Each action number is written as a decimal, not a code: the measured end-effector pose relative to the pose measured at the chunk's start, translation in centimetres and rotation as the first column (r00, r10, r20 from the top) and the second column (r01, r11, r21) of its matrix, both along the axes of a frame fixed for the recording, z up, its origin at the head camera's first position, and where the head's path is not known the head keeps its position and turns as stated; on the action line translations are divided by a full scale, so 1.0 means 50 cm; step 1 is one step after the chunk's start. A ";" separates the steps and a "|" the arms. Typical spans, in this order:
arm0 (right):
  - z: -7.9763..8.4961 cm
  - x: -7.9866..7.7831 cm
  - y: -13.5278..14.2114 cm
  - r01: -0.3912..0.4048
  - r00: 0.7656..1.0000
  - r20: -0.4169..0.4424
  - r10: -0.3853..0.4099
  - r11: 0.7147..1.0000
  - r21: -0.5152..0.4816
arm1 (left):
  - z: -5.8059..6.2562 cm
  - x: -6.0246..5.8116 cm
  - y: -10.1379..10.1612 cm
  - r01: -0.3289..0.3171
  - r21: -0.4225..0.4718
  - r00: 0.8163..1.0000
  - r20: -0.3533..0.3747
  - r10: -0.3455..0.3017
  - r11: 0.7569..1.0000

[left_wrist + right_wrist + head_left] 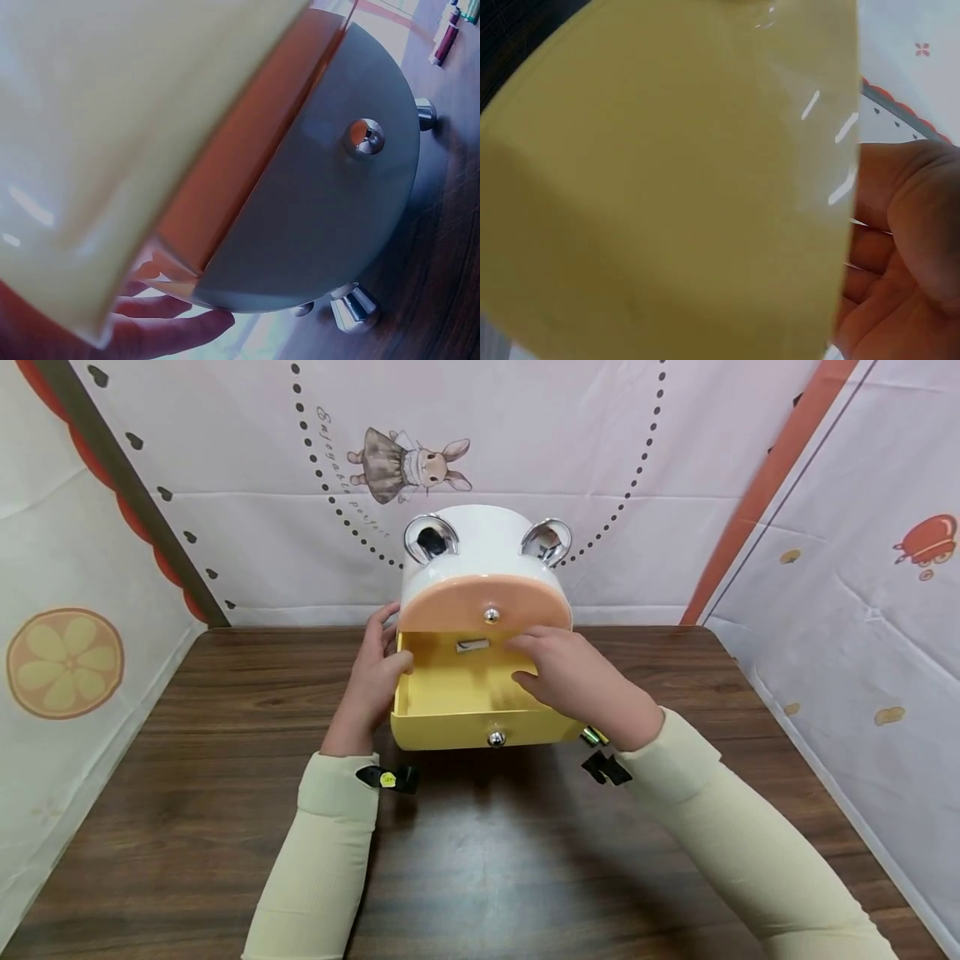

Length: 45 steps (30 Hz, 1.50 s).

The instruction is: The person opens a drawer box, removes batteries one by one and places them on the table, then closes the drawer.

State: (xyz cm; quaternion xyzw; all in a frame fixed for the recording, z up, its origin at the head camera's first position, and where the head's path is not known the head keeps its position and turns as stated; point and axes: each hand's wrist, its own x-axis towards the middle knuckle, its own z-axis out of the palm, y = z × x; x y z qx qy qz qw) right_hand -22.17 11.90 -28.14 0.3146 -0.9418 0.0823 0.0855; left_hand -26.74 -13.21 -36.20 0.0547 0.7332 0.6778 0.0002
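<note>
A white rounded drawer box (483, 531) with an orange upper front (450, 603) stands on the table, its yellow drawer (442, 731) pulled out. My left hand (370, 672) is at the drawer's left side, thumb over the rim and fingers along the box's side. Over the drawer's right part reaches my right hand (573, 672), fingers loosely bent; nothing shows in its palm in the right wrist view. A small whitish rectangle (472, 645) shows at the drawer's back. Beneath the drawer, the left wrist view has a grey rounded front (315, 180) with a silver knob (365, 138).
Small green and yellow sticks (592, 736) lie on the wooden table (480, 860), beside the box's right side. A dark red stick (445, 43) shows in the left wrist view. Silver feet (354, 307) support the box. Printed cloth (247, 435) hangs behind and on both sides.
</note>
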 end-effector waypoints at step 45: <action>-0.062 -0.080 -0.089 -0.069 0.977 0.209 0.036 0.986 0.154 | 0.002 0.000 -0.010 0.059 -0.046 0.998 -0.028 -0.061 0.997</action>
